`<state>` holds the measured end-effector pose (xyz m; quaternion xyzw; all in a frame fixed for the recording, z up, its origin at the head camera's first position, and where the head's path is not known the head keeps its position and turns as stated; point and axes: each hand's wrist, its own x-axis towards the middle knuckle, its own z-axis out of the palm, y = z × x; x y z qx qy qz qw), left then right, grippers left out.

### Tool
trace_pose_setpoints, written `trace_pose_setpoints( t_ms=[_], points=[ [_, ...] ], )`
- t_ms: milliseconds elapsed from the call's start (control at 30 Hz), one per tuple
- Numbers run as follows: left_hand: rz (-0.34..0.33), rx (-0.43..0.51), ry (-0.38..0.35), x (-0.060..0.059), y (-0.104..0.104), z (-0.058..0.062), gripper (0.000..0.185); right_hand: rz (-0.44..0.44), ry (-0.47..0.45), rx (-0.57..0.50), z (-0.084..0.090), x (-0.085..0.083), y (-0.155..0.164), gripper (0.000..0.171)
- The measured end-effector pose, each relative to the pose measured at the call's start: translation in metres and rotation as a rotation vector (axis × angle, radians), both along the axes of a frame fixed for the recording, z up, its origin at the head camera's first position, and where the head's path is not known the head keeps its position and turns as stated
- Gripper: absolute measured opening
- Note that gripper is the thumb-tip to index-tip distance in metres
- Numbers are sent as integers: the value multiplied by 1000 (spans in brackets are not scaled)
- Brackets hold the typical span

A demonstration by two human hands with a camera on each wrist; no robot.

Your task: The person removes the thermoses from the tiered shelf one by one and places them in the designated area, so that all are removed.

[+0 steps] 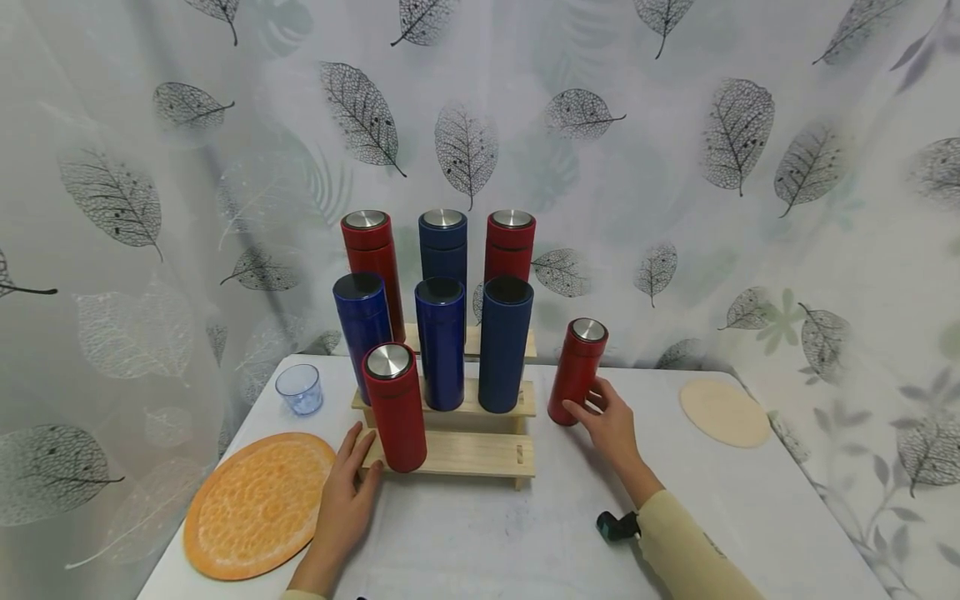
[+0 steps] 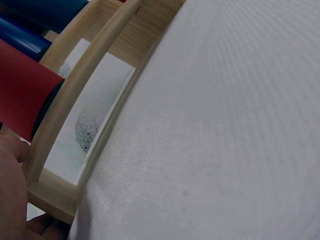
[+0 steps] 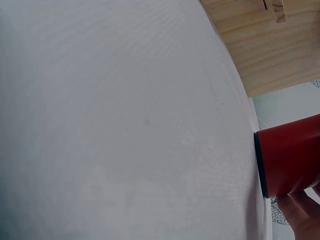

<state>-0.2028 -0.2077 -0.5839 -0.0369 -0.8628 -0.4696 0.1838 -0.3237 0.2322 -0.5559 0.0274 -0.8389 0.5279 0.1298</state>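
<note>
A wooden stepped rack [image 1: 465,454] stands mid-table with red and blue bottles on its steps. On its lowest step stands a red bottle with a metal lid [image 1: 395,408]. My left hand [image 1: 351,473] lies on the white table beside that step, fingers straight, thumb close to the bottle's base. In the left wrist view the rack's frame [image 2: 75,100] and the red bottle [image 2: 25,95] show close up. Right of the rack, another red bottle [image 1: 577,371] stands on the table, and my right hand [image 1: 602,414] grips its lower part. The right wrist view shows this bottle's base [image 3: 290,160] and one finger [image 3: 305,215].
A clear blue cup [image 1: 299,388] and an orange round mat [image 1: 258,502] lie at the left. A beige round coaster [image 1: 724,412] lies at the right. A leaf-print curtain [image 1: 675,167] hangs close behind the table.
</note>
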Motion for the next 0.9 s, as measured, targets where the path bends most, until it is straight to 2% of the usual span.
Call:
trace_pose_setpoints(
  t_ms=[667, 767, 900],
  points=[
    [10, -10, 10, 0, 0, 1, 52, 17, -52, 10, 1, -1, 2, 74],
    [7, -11, 11, 0, 1, 2, 52, -10, -17, 3, -2, 0, 4, 70],
    [7, -8, 9, 0, 1, 2, 52, -65, 76, -14, -7, 3, 7, 59]
  ],
)
